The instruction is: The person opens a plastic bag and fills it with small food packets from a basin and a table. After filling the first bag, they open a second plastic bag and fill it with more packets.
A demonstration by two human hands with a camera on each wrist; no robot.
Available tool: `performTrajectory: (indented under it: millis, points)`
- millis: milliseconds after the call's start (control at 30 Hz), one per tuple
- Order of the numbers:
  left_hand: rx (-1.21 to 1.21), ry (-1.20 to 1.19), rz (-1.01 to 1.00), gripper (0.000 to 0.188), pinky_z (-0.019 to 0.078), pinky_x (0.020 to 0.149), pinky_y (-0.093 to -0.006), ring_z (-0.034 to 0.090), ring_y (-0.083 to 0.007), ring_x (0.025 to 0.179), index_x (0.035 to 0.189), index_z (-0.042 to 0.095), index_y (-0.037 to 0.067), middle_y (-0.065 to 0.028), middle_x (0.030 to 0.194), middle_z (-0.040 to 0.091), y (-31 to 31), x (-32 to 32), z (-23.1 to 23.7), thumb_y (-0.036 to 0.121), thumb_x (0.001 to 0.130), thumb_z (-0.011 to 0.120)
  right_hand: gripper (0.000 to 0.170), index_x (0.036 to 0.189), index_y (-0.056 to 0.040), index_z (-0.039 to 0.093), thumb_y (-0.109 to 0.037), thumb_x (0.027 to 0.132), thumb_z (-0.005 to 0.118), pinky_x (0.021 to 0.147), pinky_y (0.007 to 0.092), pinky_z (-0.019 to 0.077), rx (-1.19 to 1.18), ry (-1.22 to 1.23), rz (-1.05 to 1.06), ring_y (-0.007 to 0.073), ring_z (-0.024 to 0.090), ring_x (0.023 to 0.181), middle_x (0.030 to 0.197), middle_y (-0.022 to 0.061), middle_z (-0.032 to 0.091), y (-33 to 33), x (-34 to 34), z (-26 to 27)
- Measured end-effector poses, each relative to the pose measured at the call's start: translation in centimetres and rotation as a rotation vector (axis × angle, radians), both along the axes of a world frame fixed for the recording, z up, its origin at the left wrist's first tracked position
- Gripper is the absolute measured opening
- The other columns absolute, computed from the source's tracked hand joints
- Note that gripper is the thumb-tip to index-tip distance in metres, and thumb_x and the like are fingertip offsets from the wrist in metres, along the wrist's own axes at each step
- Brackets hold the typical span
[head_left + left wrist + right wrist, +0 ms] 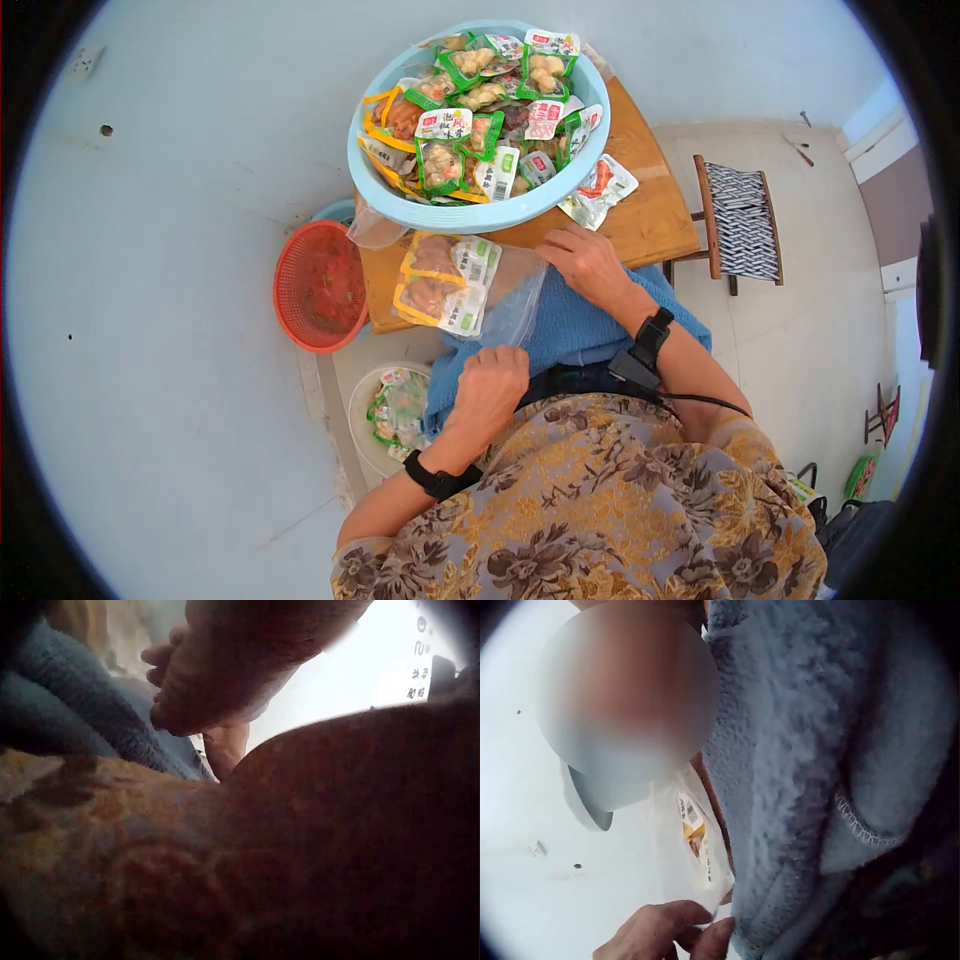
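A clear plastic bag [518, 290] lies across the table's front edge and the blue cloth over the lap. Inside it are yellow-edged packets [432, 290] of brown food with white labels. My left hand [490, 385] pinches the near edge of the bag with curled fingers. At the bag's right corner, my right hand [590, 265] grips the film between thumb and fingers. The right wrist view shows a hand [660, 930] with thumb and forefinger together at the bag's edge. The left wrist view is dark and mostly filled by the patterned shirt [225, 862].
A light-blue basin [365, 180] heaped with sealed snack packets stands on the wooden table [650, 200]. One loose packet [600, 190] lies beside it. Left are a red basket [290, 300] and, lower, a white bucket [358, 425] holding packets. A woven stool [742, 220] stands right.
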State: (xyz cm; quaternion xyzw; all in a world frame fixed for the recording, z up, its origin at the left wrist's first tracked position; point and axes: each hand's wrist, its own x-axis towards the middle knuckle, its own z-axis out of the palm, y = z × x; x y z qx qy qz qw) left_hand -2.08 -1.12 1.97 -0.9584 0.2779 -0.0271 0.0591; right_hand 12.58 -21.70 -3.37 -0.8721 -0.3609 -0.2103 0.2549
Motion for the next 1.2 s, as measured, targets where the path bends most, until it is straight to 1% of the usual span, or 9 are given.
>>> performTrajectory:
  millis: [300,567,633,767,833,933,1067,1133,1200]
  points:
    - [-0.098,-0.02,0.042,0.012,0.0469,0.065,-0.0357,0.056,-0.0248,0.076,0.088,0.055,0.008,-0.0076,0.081,0.051,5.1,-0.9,6.0,0.011,0.078,0.059,0.016,0.09,-0.0065,0.066,-0.007,0.074,0.068,0.069,0.036,0.0555,0.074,-0.112,0.093,0.0246,0.064,0.084,0.098,0.0067,0.067,1.2,-0.6,4.3]
    - [-0.331,-0.228,0.127,0.021,0.0518,0.071,-0.0383,0.061,-0.0269,0.085,0.093,0.061,0.006,-0.0098,0.092,0.06,9.3,-0.6,15.0,-0.003,0.075,0.065,0.016,0.088,-0.0033,0.065,0.001,0.075,0.073,0.064,0.0364,0.0538,0.331,-0.09,0.219,0.0264,0.066,0.077,0.094,0.0085,0.068,2.0,-2.1,14.0]
    - [-0.546,-0.171,0.2,0.019,0.0538,0.07,-0.0366,0.065,-0.0274,0.085,0.089,0.064,0.004,-0.0093,0.092,0.065,9.2,-0.1,15.6,-0.006,0.075,0.071,0.012,0.086,-0.0012,0.065,0.002,0.077,0.072,0.063,0.0355,0.0532,0.424,-0.02,0.246,0.0275,0.066,0.075,0.089,0.0091,0.069,1.8,-2.3,15.4]
    - [-0.715,-0.118,0.236,0.014,0.0533,0.065,-0.0338,0.066,-0.0257,0.078,0.082,0.064,0.003,-0.0083,0.084,0.067,8.4,0.8,15.2,-0.004,0.076,0.076,0.007,0.084,-0.0001,0.066,0.001,0.081,0.071,0.063,0.0329,0.0519,0.49,0.189,0.254,0.0262,0.065,0.071,0.083,0.0093,0.069,0.3,-2.9,15.8]
    - [-0.827,-0.049,0.218,0.015,0.0524,0.064,-0.0315,0.067,-0.0243,0.073,0.079,0.065,0.002,-0.0079,0.079,0.066,8.2,1.0,14.6,-0.004,0.074,0.076,0.005,0.088,0.0007,0.067,0.001,0.084,0.07,0.069,0.0289,0.0531,0.443,0.47,0.261,0.0201,0.068,0.077,0.087,0.0108,0.071,-1.2,-3.3,16.0]
    - [-0.903,0.041,0.238,0.013,0.0515,0.068,-0.0273,0.064,-0.0171,0.074,0.081,0.066,0.0,-0.0078,0.079,0.067,8.4,1.2,14.1,-0.007,0.075,0.075,0.004,0.086,0.0014,0.066,0.0,0.086,0.07,0.069,0.027,0.0515,0.402,0.602,0.251,0.0153,0.066,0.076,0.086,0.0082,0.071,-2.4,-3.7,16.4]
    - [-1.028,0.195,0.334,0.012,0.0499,0.07,-0.0244,0.062,-0.0129,0.075,0.081,0.066,0.0,-0.0048,0.083,0.066,8.0,1.0,14.5,-0.008,0.076,0.074,0.005,0.086,0.0013,0.065,-0.002,0.089,0.068,0.07,0.0274,0.0516,0.462,0.707,0.246,0.0133,0.065,0.078,0.089,0.0075,0.071,-2.9,-4.3,16.1]
    - [-1.199,0.324,0.502,0.012,0.0483,0.072,-0.0222,0.059,-0.0097,0.077,0.083,0.067,0.0,-0.0021,0.087,0.064,7.5,1.0,14.7,-0.009,0.078,0.073,0.005,0.089,0.0009,0.064,-0.003,0.092,0.064,0.073,0.0281,0.0518,0.602,0.778,0.257,0.0129,0.064,0.084,0.094,0.0094,0.071,-2.8,-4.6,15.6]
    - [-1.188,0.343,0.492,0.012,0.0479,0.072,-0.0222,0.059,-0.0095,0.077,0.084,0.068,-0.001,-0.0017,0.087,0.063,7.4,1.1,14.7,-0.01,0.078,0.073,0.004,0.09,0.0007,0.064,-0.003,0.092,0.064,0.071,0.0259,0.0497,0.668,0.746,0.272,0.0103,0.062,0.082,0.093,0.0067,0.069,-2.5,-4.8,14.8]
